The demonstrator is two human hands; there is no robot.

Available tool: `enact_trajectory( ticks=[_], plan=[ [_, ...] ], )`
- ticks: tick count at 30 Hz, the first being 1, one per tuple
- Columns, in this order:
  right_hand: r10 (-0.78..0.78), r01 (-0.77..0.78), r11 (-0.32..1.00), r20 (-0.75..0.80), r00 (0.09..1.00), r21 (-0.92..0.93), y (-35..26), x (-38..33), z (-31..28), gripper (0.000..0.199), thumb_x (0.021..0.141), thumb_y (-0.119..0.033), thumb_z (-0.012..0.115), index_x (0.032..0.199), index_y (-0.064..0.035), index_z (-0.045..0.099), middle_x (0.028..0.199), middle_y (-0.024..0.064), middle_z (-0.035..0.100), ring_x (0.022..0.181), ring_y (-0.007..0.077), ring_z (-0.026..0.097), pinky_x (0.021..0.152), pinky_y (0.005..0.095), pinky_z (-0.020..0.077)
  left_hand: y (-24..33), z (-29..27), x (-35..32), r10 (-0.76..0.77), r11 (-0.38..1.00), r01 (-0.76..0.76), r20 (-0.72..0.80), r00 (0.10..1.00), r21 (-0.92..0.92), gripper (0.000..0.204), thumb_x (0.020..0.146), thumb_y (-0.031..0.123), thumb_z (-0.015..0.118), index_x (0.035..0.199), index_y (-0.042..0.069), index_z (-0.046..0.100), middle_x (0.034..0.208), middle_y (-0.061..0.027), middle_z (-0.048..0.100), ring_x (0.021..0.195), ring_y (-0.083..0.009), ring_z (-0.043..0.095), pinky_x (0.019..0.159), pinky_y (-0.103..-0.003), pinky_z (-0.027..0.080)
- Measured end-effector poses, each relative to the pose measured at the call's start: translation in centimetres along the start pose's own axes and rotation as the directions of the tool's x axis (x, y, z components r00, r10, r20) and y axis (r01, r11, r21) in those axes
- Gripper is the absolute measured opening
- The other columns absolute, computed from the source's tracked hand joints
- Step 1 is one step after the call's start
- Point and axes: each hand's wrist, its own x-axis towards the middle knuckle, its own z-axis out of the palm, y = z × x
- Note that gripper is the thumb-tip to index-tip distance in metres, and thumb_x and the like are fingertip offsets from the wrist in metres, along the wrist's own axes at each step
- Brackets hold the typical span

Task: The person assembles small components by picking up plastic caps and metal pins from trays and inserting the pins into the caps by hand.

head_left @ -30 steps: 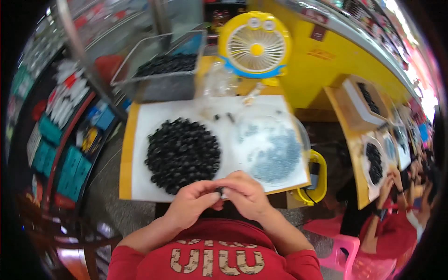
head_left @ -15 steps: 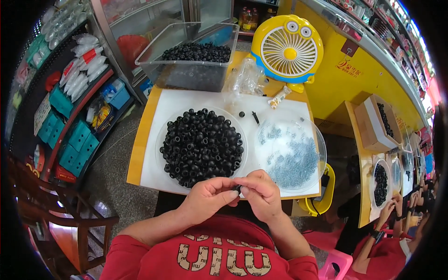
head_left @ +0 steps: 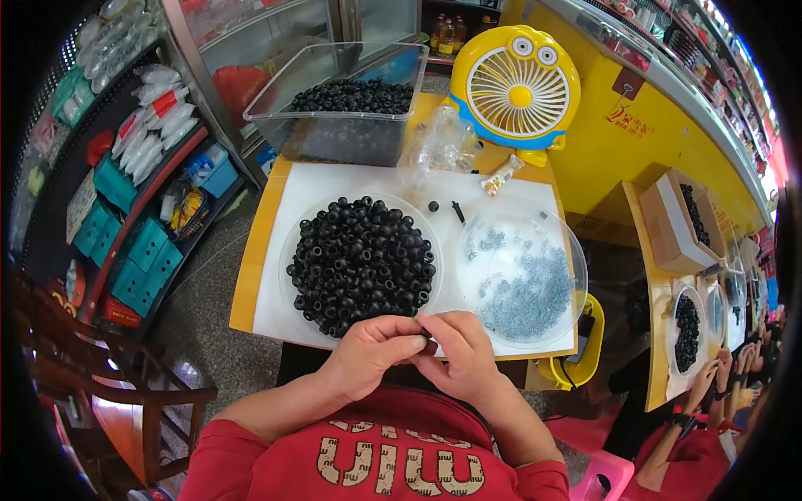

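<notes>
My two hands meet at the table's near edge, fingertips closed together. My left hand (head_left: 368,357) pinches a small black hollow part (head_left: 428,341), mostly hidden by the fingers. On its other side, the fingers of my right hand (head_left: 464,357) close on the same part. Just beyond my left hand, black round parts with holes (head_left: 359,259) are heaped in a clear round dish (head_left: 286,301). Right of it, a second clear dish (head_left: 582,284) holds many tiny bluish clear pieces (head_left: 530,292). A single black round part (head_left: 433,206) and a thin black stick-like piece (head_left: 458,211) lie between the dishes.
A clear bin of black parts (head_left: 334,138), a crumpled plastic bag (head_left: 441,142), a small packet (head_left: 502,175) and a yellow fan (head_left: 518,92) stand at the back. A yellow bucket (head_left: 591,342) is right of the table. Other people's hands (head_left: 708,376) work at a side table.
My right hand's fingers have shifted and curled in around the small black part. Both hands stay together at the table edge; the view has moved slightly.
</notes>
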Motion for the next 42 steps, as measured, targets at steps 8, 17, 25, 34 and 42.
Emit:
enact_trajectory(
  ticks=[8, 17, 25, 34, 42],
  plan=[
    [-0.112, 0.107, 0.992, -0.084, 0.99, -0.065, 1.0, -1.1, -0.5, 0.046, 0.053, -0.008, 0.069, 0.095, -0.0009, 0.052, 0.084, 0.0084, 0.054, 0.072, 0.0233, 0.053, 0.063, 0.0312, 0.0429, 0.3, 1.0, -0.2, -0.141, 0.987, 0.137, 0.043, 0.989, 0.085, 0.02, 0.083, 0.007, 0.05, 0.099, -0.005, 0.054, 0.089, -0.0081, 0.058, 0.082, -0.0128, 0.056, 0.076, -0.023, 0.046],
    [-0.155, 0.156, 0.988, -0.137, 0.978, 0.002, 0.6, -0.8, -1.1, 0.035, 0.053, -0.008, 0.071, 0.084, -0.0009, 0.057, 0.074, 0.0069, 0.055, 0.064, 0.0214, 0.052, 0.055, 0.0285, 0.0425, 0.4, 1.0, -0.4, -0.137, 0.95, 0.122, 0.033, 0.99, 0.288, 0.019, 0.081, 0.01, 0.053, 0.093, -0.004, 0.057, 0.082, -0.0077, 0.059, 0.076, -0.0114, 0.057, 0.071, -0.021, 0.046],
    [-0.198, 0.197, 0.98, -0.027, 0.98, -0.036, 0.5, -0.5, -0.9, 0.033, 0.054, -0.008, 0.069, 0.084, 0.0, 0.057, 0.074, 0.0072, 0.055, 0.063, 0.0225, 0.051, 0.055, 0.0293, 0.0421, 0.2, 1.0, -0.4, -0.165, 0.981, 0.162, 0.02, 0.986, 0.103, 0.017, 0.081, 0.012, 0.055, 0.089, -0.003, 0.057, 0.079, -0.0073, 0.059, 0.072, -0.0116, 0.057, 0.068, -0.022, 0.048],
    [0.256, -0.255, 0.967, -0.044, 0.966, 0.018, 1.3, -1.2, -4.3, 0.03, 0.069, -0.01, 0.064, 0.095, 0.0004, 0.054, 0.083, 0.0119, 0.057, 0.073, 0.0244, 0.055, 0.066, 0.0306, 0.0438, 7.6, -0.6, 1.1, 0.206, 0.935, -0.166, -0.101, 0.973, 0.312, 0.018, 0.078, 0.013, 0.056, 0.091, 0.0, 0.057, 0.078, -0.0077, 0.06, 0.071, -0.0126, 0.058, 0.062, -0.024, 0.049],
    [0.39, -0.41, 0.901, -0.149, 0.909, -0.145, 4.2, -1.8, -6.9, 0.014, 0.072, -0.003, 0.058, 0.085, -0.0023, 0.057, 0.075, 0.0119, 0.057, 0.067, 0.0251, 0.056, 0.061, 0.0296, 0.0442, 22.5, -4.5, 11.8, 0.568, 0.718, -0.403, -0.143, 0.81, 0.567, 0.029, 0.079, 0.018, 0.055, 0.102, 0.002, 0.051, 0.082, -0.0054, 0.057, 0.07, -0.0132, 0.056, 0.061, -0.024, 0.048]
  ],
)
